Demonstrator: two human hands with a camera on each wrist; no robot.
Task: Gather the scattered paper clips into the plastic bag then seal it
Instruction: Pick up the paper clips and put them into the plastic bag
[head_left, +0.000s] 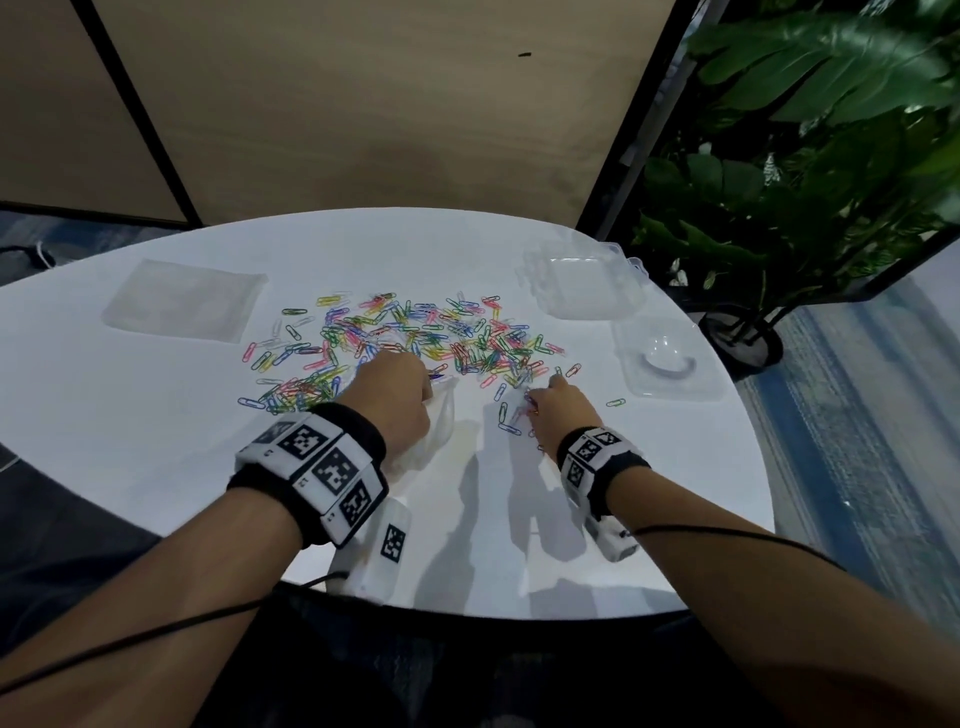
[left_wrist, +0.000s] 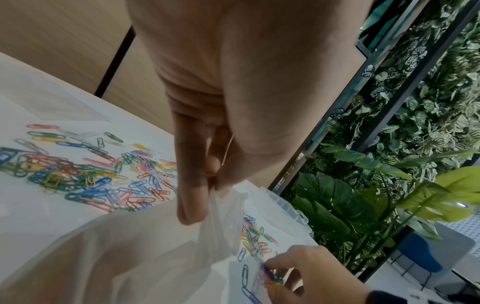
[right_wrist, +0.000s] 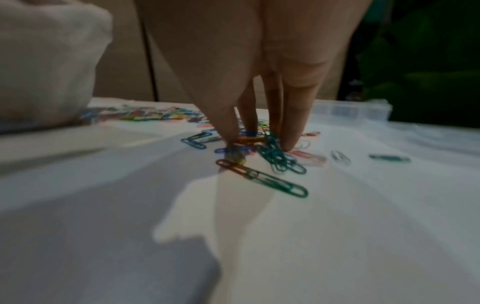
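Head view: left hand (head_left: 396, 400) pinches the plastic bag (head_left: 439, 426) open, right hand (head_left: 558, 408) pinches a few paper clips (head_left: 395, 338); most remain scattered, bag unsealed.

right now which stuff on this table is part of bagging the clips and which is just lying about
In the job:
- scattered coloured paper clips
- clear plastic bag, pinched at its mouth by the left hand
- right hand, pinching a small bunch of clips

Lying about:
- flat clear pouch
- clear plastic box
- clear blister tray
- green plant
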